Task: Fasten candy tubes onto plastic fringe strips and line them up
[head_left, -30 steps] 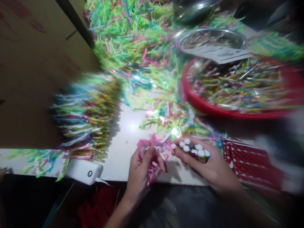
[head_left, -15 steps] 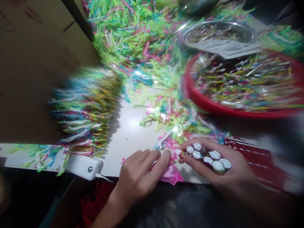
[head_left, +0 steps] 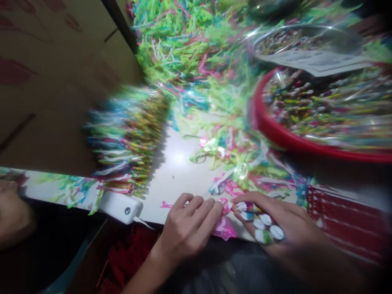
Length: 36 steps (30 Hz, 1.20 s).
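My left hand is closed at the table's front edge, its fingers curled around a pink plastic piece that sticks out beyond the fingertips. My right hand grips a small bundle of colourful wrapped tubes with white ends turned towards me. The thumb and forefinger of that hand pinch one tube at its tip, close against my left fingers. Where the pink plastic and this tube meet is partly hidden by the fingers. Loose pink and green plastic pieces lie just behind both hands.
Stacked finished-looking tubes with plastic strips lie left, near a white power bank. A red basin of tubes and a metal bowl stand right. Plastic strips heap behind. Another person's hand appears far left.
The view has shifted, so the table things sit further right. The tube bundle in my right hand has turned and tilted. Another person's hand has come further into view at left.
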Available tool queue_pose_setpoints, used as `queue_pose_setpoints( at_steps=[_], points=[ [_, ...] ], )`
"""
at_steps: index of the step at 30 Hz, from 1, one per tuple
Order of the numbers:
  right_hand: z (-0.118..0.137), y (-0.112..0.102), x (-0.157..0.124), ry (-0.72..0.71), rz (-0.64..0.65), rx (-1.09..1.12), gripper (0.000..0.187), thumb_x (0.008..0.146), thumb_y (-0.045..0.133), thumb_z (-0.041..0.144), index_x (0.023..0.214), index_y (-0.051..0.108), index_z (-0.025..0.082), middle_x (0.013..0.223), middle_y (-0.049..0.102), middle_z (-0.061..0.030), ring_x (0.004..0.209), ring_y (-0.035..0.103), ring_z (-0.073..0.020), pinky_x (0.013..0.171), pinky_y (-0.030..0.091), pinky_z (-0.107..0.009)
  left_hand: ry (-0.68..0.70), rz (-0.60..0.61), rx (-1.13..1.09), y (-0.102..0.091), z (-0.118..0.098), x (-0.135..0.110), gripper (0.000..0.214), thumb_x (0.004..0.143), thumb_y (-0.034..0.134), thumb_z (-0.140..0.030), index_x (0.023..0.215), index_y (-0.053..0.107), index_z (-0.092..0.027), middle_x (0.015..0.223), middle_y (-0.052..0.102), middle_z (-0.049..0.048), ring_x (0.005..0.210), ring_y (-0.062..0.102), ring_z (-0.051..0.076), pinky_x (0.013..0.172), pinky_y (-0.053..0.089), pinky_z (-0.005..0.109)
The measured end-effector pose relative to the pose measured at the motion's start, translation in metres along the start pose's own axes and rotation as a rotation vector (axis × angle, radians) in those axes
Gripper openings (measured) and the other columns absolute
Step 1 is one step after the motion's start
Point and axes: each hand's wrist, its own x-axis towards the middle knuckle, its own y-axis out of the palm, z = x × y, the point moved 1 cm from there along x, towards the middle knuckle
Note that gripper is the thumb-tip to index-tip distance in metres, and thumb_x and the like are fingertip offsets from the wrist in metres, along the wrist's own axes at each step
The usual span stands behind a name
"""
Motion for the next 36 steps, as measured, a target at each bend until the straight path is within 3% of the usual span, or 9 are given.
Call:
queue_pose_setpoints(
  at_steps=[5,9,14,17,20,23,27,33,36],
  points=[
    [-0.020,0.019,-0.003,0.040,0.099,-0.037,0.028,0.083,0.067,0.025,0.110,0.074,0.028,0.094,0.081,-0.0019,0.078,0.078,-0.0229,0.067,0.061,-0.024,-0.068,0.044,-0.047,0.000,0.000,-0.014,0.022,0.103,0.047,-0.013,0.115,0.065,-0.012,0.095,0.079,0.0108,0.077,0.067,0.020,0.072,0.040,0.038],
    [-0.039,0.045,-0.004,0.082,0.152,0.019,0.020,0.088,0.071,0.032,0.107,0.075,0.029,0.096,0.082,-0.0017,0.081,0.078,-0.0234,0.075,0.062,-0.026,-0.116,0.098,-0.069,0.003,0.002,-0.029,0.018,0.102,0.051,-0.014,0.110,0.067,-0.013,0.089,0.077,0.0086,0.074,0.065,0.019,0.077,0.043,0.037],
    [-0.019,0.066,0.008,0.124,0.260,0.219,0.020,0.095,0.064,0.041,0.104,0.075,0.028,0.102,0.082,-0.0034,0.089,0.080,-0.0238,0.077,0.064,-0.025,-0.143,0.127,-0.096,-0.004,0.017,-0.049,0.021,0.105,0.047,-0.016,0.111,0.067,-0.016,0.092,0.078,0.0072,0.081,0.068,0.019,0.084,0.045,0.036],
    [-0.016,0.074,0.008,0.096,0.232,0.170,0.024,0.095,0.059,0.033,0.113,0.073,0.026,0.110,0.082,-0.0036,0.098,0.080,-0.0235,0.079,0.065,-0.024,-0.107,0.054,0.062,-0.023,0.048,-0.070,0.025,0.106,0.049,-0.016,0.122,0.067,-0.020,0.108,0.079,0.0071,0.104,0.070,0.021,0.101,0.045,0.038],
    [-0.033,0.086,-0.002,-0.219,0.129,-0.083,0.062,0.076,0.048,0.008,0.134,0.067,0.019,0.133,0.075,-0.0082,0.118,0.075,-0.0267,0.093,0.065,-0.031,-0.283,-0.007,0.336,-0.050,0.100,-0.096,0.030,0.104,0.051,-0.014,0.126,0.069,-0.023,0.117,0.077,0.0083,0.116,0.066,0.024,0.106,0.044,0.042],
    [-0.054,0.105,-0.017,-0.407,0.145,-0.325,0.075,0.066,0.042,0.001,0.134,0.068,0.015,0.139,0.071,-0.0122,0.117,0.075,-0.0269,0.077,0.068,-0.029,-0.484,-0.014,0.514,-0.076,0.154,-0.116,0.028,0.103,0.053,-0.019,0.121,0.074,-0.023,0.120,0.075,0.0116,0.117,0.062,0.029,0.103,0.043,0.046],
    [-0.064,0.127,-0.027,-0.428,0.252,-0.465,0.076,0.067,0.039,-0.004,0.135,0.066,0.018,0.136,0.072,-0.0145,0.114,0.077,-0.0261,0.070,0.067,-0.025,-0.579,-0.037,0.566,-0.094,0.208,-0.124,0.031,0.105,0.050,-0.023,0.121,0.075,-0.023,0.128,0.070,0.0144,0.123,0.055,0.033,0.107,0.038,0.050],
    [-0.070,0.139,-0.030,-0.311,0.316,-0.496,0.076,0.066,0.043,-0.007,0.133,0.065,0.021,0.123,0.074,-0.0148,0.084,0.080,-0.0233,0.068,0.065,-0.028,-0.624,0.015,0.445,-0.098,0.233,-0.124,0.036,0.099,0.049,-0.015,0.117,0.078,-0.026,0.137,0.066,0.0123,0.129,0.052,0.031,0.112,0.036,0.048],
    [-0.077,0.135,-0.032,-0.286,0.296,-0.433,0.073,0.073,0.043,-0.004,0.137,0.063,0.022,0.131,0.072,-0.0150,0.094,0.080,-0.0257,0.069,0.064,-0.028,-0.665,-0.063,0.376,-0.102,0.229,-0.123,0.036,0.097,0.049,-0.015,0.116,0.078,-0.024,0.131,0.067,0.0131,0.124,0.053,0.031,0.111,0.039,0.048]
  ],
)
